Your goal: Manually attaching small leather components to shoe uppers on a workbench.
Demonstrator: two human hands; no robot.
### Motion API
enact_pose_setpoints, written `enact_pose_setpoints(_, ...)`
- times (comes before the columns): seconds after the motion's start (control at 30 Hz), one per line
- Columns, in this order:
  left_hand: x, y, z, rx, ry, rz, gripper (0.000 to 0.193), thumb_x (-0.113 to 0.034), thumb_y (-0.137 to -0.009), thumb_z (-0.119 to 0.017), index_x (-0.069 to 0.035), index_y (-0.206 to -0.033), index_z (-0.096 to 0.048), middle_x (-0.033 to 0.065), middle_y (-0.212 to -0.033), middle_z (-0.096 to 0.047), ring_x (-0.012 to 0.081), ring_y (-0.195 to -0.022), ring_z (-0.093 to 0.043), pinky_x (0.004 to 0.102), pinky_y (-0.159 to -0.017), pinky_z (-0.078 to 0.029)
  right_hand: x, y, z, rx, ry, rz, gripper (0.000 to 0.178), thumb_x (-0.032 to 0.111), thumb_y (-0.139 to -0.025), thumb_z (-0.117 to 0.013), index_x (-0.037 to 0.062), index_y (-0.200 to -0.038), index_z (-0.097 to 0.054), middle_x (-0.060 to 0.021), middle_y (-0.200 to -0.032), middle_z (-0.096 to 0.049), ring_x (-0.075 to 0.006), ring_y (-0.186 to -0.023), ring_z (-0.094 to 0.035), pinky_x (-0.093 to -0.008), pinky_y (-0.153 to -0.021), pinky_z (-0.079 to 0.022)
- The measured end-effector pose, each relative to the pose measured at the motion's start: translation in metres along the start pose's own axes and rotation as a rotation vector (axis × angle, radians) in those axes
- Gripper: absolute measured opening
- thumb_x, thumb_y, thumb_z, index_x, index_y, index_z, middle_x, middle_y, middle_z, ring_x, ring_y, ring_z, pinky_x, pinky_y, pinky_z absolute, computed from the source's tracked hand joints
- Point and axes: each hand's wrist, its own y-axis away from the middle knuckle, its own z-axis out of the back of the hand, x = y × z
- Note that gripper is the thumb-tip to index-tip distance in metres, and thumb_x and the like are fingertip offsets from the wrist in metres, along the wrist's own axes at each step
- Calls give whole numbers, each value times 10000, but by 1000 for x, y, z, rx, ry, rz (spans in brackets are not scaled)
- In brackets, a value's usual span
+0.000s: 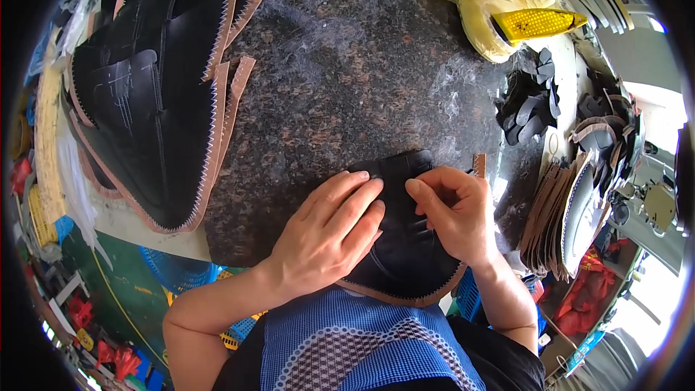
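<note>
A black leather shoe upper point(394, 246) with a zigzag-stitched brown edge lies at the near side of the dark work board, its lower end against my apron. My left hand point(326, 228) rests on its left part, fingers stretched out flat and pressing the leather. On the right part, my right hand point(460, 210) is closed, thumb and index fingertip pinched together right at the leather's surface. Whether a fold of leather or something small is between those fingertips is hidden.
More black uppers with brown zigzag edges point(181, 130) overlap at the left. At the back right sits a yellowed shoe last point(492, 0) with a yellow perforated tool point(539, 24). Black scraps point(532, 112) and stacked edged pieces point(561, 210) line the right side.
</note>
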Motion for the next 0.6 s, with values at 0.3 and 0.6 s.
enact_pose_setpoints(0.3,1,-8,5,69,-17,11,312,-196,-840,-764,-24,-1087,-679,140,-1478,-567,317,-1278,-550,448,-1067,-482,-4,-4,-6,-69,49,43,189,123,-945,-751,-29,-840,-712,-25,-660,-684,-62,-582,-617,-241,-528,-473)
enact_pose_setpoints(0.6,10,-14,16,104,43,24,292,-206,-829,-778,-91,-1038,-610,63,-1446,-608,244,-1249,-561,386,-1036,-473,-7,-10,26,230,-238,39,153,68,-1009,-614,31,-1150,-660,-12,-678,-614,-37,-604,-569,-195,-497,-404)
